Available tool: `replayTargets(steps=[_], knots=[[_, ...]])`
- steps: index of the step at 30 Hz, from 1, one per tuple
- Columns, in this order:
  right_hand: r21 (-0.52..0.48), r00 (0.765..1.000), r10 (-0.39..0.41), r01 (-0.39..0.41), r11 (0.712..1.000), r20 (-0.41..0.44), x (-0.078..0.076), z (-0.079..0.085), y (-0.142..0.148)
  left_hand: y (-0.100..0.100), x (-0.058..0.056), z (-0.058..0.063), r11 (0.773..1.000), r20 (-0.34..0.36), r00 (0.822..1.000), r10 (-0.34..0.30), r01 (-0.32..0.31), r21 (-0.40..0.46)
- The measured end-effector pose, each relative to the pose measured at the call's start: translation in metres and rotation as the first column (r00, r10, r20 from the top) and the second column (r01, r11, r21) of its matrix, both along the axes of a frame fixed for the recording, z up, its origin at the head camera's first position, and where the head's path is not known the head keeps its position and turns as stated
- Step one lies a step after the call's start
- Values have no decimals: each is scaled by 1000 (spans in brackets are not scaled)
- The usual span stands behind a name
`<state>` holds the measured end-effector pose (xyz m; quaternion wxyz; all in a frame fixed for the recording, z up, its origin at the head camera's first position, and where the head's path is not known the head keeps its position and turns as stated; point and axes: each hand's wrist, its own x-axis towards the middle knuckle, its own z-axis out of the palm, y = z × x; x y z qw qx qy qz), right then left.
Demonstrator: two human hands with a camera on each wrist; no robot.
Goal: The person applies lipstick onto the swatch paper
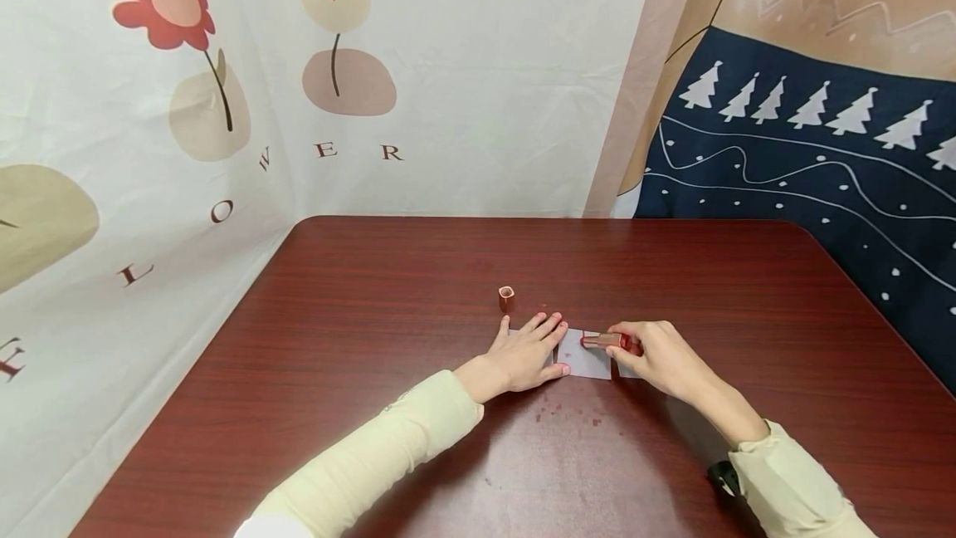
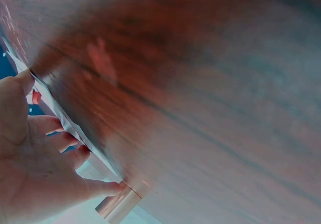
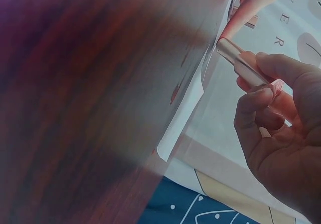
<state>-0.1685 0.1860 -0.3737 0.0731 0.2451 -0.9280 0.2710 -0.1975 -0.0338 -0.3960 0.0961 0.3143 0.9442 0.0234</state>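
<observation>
Below and right of centre in the head view, one open cap (image 1: 506,299) stands mouth up on a dark red table (image 1: 373,289), its inside too small to make out. The right hand (image 1: 665,355) pinches one rose-gold tube (image 1: 603,340) over pale paper (image 1: 586,361); the left hand (image 1: 523,355), fingers spread, rests on it. One sheet or several, I cannot tell.

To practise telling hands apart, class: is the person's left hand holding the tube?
No, the left hand rests spread on the paper, while the right hand grips the tube.
</observation>
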Motion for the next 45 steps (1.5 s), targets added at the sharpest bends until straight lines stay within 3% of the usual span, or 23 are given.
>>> replayTargets(steps=[45], knots=[[-9,1000,15,-15,1000,-4,1,0,0,0,0,0,1000,-13,1000,-8,7,-9]])
